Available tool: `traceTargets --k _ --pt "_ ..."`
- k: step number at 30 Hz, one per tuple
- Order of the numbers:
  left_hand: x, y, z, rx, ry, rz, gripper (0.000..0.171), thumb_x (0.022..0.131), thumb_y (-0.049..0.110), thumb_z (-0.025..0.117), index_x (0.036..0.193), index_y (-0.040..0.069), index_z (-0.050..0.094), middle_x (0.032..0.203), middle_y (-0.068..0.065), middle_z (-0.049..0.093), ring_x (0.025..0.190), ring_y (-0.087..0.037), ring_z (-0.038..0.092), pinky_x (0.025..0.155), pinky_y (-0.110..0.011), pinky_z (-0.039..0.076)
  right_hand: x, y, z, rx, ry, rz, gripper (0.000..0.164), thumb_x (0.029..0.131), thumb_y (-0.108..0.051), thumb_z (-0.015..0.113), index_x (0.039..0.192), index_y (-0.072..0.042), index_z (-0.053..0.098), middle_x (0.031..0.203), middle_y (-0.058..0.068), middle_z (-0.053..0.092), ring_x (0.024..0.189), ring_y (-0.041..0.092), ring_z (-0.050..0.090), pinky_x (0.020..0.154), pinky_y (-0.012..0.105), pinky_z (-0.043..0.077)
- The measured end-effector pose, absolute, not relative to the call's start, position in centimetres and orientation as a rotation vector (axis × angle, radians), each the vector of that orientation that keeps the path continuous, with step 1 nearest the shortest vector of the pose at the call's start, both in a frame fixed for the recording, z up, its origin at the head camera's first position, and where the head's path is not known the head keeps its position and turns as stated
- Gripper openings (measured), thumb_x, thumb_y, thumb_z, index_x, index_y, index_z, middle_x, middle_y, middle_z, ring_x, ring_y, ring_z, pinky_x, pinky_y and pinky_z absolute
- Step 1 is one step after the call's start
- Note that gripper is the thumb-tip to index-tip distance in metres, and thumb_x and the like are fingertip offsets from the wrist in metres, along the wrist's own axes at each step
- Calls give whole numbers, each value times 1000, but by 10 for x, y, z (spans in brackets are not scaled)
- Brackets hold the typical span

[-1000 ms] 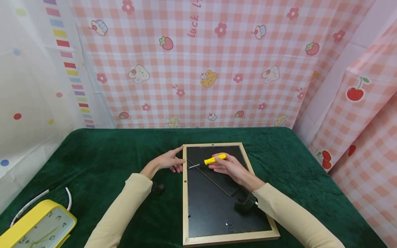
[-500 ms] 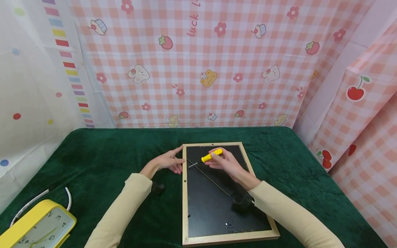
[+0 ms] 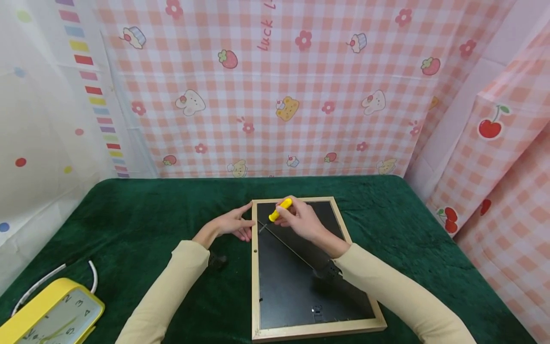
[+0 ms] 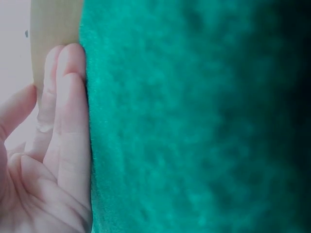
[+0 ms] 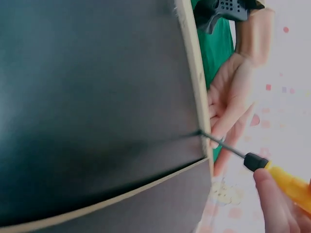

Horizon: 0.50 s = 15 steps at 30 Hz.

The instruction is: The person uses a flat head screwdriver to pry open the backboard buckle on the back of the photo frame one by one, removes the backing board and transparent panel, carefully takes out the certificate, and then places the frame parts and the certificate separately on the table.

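Note:
A wooden picture frame [image 3: 255, 286] lies back side up, with a black backing board [image 3: 296, 296] inside it. My right hand [image 3: 302, 222] grips the yellow handle of a screwdriver [image 3: 280, 210]. In the right wrist view, the metal shaft [image 5: 228, 147] slants down to the inner edge of the frame's left bar, its tip right at the board's edge. At that bar's outer side rests my left hand [image 3: 232, 223]. The left wrist view shows its fingers [image 4: 73, 104] straight along the wood, thumb tip at the bar.
A thin pale edge [image 3: 292, 251] runs diagonally across the backing board. Dark green cloth [image 3: 180, 205] covers the table. At the front left lies a yellow clock [image 3: 56, 310], beside white curved tubes [image 3: 93, 277]. Pink checked curtains [image 3: 275, 138] hang behind.
My right hand has moved left and tilted the screwdriver steeper, bringing its tip from over the board to the left bar's inner edge. The left hand has stayed in place.

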State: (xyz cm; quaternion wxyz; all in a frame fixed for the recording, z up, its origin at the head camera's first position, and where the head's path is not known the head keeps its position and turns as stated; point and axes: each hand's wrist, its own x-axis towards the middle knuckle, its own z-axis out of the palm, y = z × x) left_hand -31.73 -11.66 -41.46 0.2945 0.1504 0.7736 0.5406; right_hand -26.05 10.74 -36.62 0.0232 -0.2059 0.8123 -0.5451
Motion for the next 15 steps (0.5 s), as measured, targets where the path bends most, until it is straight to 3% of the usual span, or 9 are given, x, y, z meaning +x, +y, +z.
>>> traceTargets --k 10,15 --pt "-317 -117 -414 400 2070 1427 72 92 18 49 142 16 -2 73 -15 61 62 -22 61 63 -34 51 -254 89 -351 -728 2735 -1464 18 90 -19 53 102 -6 51 83 10 60 70 24 61 61 24 49" --pt "-318 -118 -414 416 2053 1446 71 92 17 49 142 16 -2 72 -15 61 62 -21 61 63 -33 51 -252 82 -348 -821 2840 -1340 16 90 -19 52 100 -6 52 75 7 60 63 14 57 56 23 46"
